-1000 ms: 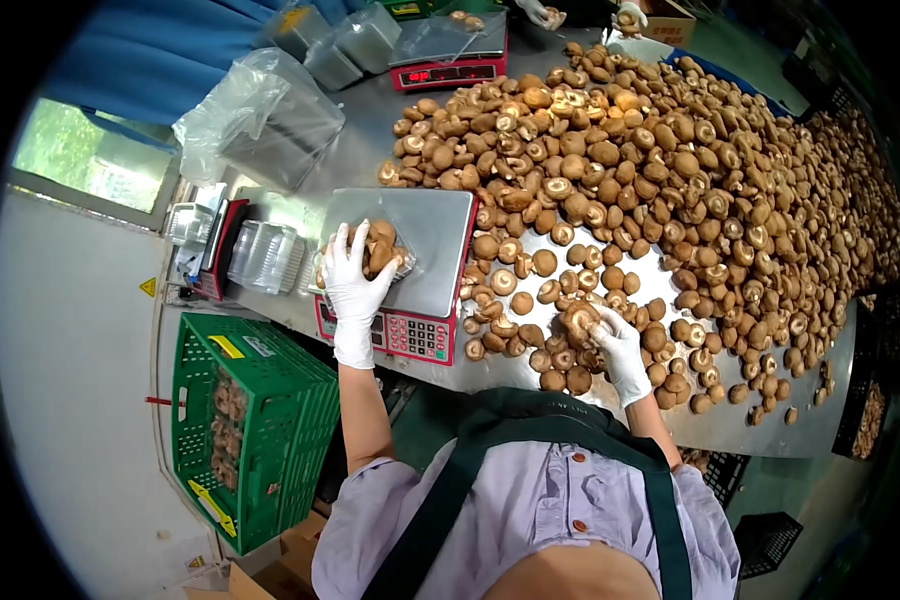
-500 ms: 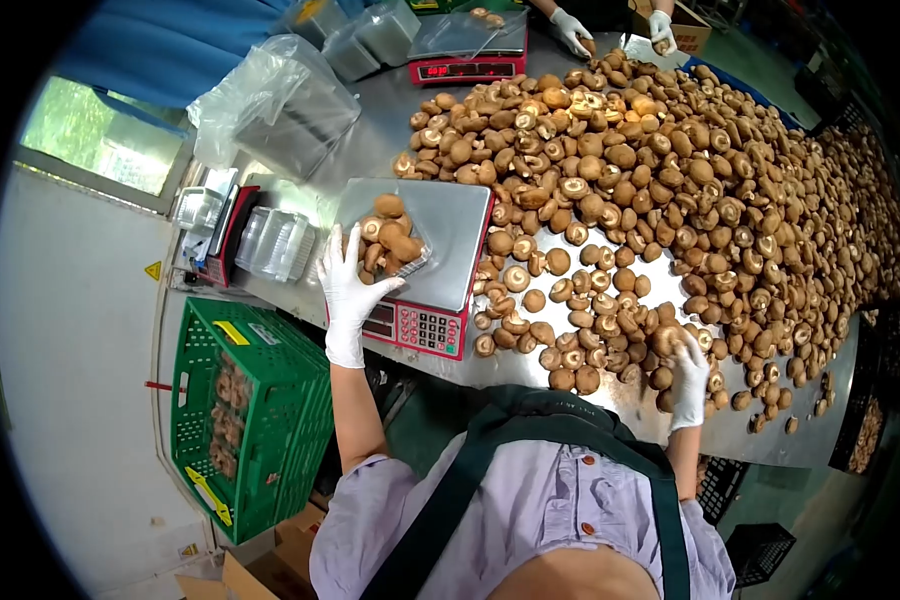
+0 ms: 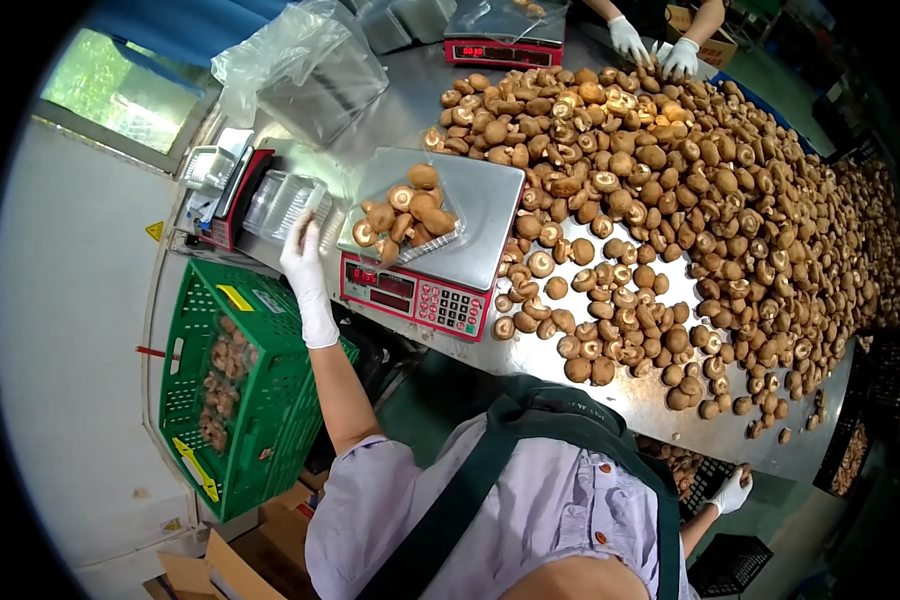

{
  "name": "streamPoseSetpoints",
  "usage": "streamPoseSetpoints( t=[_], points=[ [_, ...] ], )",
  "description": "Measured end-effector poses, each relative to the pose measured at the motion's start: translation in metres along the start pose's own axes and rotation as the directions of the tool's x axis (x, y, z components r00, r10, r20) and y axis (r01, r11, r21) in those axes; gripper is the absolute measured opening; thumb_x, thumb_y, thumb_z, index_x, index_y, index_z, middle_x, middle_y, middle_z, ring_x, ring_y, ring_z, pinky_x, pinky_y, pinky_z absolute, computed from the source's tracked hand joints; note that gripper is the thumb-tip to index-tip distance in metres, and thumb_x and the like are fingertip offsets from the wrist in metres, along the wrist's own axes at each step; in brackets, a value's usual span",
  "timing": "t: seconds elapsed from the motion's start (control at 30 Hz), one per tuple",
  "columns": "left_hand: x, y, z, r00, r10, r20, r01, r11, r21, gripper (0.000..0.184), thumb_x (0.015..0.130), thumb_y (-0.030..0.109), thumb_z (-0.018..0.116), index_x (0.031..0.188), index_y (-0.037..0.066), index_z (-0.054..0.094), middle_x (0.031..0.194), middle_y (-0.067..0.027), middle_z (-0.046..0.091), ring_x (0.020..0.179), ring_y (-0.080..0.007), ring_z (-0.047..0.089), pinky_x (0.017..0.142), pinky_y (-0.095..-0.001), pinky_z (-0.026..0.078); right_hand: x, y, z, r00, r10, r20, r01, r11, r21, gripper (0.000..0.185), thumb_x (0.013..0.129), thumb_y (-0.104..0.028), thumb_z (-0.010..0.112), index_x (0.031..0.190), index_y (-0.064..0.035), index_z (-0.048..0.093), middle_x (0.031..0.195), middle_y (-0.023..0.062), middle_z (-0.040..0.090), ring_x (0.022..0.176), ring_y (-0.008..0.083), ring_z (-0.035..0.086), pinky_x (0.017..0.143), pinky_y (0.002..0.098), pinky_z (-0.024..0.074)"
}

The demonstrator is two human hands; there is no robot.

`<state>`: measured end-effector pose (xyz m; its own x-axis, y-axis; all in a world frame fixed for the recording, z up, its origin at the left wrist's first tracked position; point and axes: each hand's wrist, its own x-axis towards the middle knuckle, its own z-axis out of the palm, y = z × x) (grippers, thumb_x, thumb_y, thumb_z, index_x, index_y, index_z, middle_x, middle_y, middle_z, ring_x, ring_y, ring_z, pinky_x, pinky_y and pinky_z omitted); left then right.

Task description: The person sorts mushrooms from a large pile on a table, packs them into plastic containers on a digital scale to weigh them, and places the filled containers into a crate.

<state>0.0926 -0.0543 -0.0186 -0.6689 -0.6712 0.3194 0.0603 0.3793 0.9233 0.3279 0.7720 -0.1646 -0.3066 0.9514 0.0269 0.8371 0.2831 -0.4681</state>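
My left hand (image 3: 307, 275), in a white glove, reaches toward a stack of clear plastic trays (image 3: 282, 207) with fingers stretched out. Its fingertips are at the stack's edge; whether they touch it I cannot tell. To its right, a clear tray of shiitake mushrooms (image 3: 410, 212) rests tilted on the red scale (image 3: 418, 295), whose display is lit. My right hand (image 3: 732, 494), also gloved, is low beyond the table's front edge, beside a black crate (image 3: 708, 480). A small brown mushroom (image 3: 742, 469) shows between its closed fingers.
A large mushroom heap (image 3: 690, 190) covers the table's right side, with loose ones along the front. A co-worker's gloved hands (image 3: 655, 50) are at its far edge, near a second scale (image 3: 500, 52). Left stand a bagged tray stack (image 3: 320, 95) and a green crate (image 3: 260, 400).
My left hand has left the mushroom tray and moved left to the clear trays. My right hand has gone from the heap down past the table edge with a mushroom. The co-worker's hands came together.
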Motion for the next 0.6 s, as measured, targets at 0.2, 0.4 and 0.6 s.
streamPoseSetpoints(
  t=[0.2, 0.4, 0.6],
  points=[
    [-0.003, -0.013, 0.026, 0.971, 0.034, 0.239, -0.052, 0.996, 0.068, 0.037, 0.087, 0.007, 0.061, 0.124, 0.001, 0.056, 0.120, -0.0110, 0.059, 0.109, -0.0183, 0.057, 0.096, -0.0300, 0.044, -0.004, -0.016, 0.022, 0.991, -0.127, 0.042, 0.133, 0.970, -0.202, 0.050, 0.083, -0.032, 0.061, 0.126, -0.0068, 0.054, 0.120, 0.0156, 0.061, 0.105, 0.0345, 0.058, 0.090, 0.0392, 0.0448],
    [-0.005, -0.001, 0.039, 0.848, 0.254, 0.466, -0.386, 0.898, 0.213, 0.050, 0.074, 0.013, 0.072, 0.122, 0.007, 0.059, 0.120, -0.0132, 0.060, 0.113, -0.0266, 0.056, 0.097, -0.0344, 0.043, -0.046, -0.168, 0.064, 0.850, -0.500, 0.165, 0.397, 0.814, 0.425, 0.036, 0.088, -0.015, 0.060, 0.122, -0.0018, 0.058, 0.119, 0.0105, 0.062, 0.104, 0.0176, 0.058, 0.089, 0.0289, 0.0456],
    [0.004, -0.011, 0.034, 0.821, 0.362, 0.441, -0.483, 0.852, 0.202, 0.049, 0.072, 0.008, 0.072, 0.119, 0.006, 0.060, 0.114, -0.0137, 0.062, 0.106, -0.0266, 0.059, 0.092, -0.0354, 0.046, -0.211, -0.359, 0.079, 0.503, -0.811, 0.297, 0.495, 0.552, 0.671, 0.036, 0.088, -0.013, 0.061, 0.122, -0.0020, 0.058, 0.118, 0.0132, 0.062, 0.107, 0.0209, 0.059, 0.092, 0.0304, 0.0462]
  ],
)
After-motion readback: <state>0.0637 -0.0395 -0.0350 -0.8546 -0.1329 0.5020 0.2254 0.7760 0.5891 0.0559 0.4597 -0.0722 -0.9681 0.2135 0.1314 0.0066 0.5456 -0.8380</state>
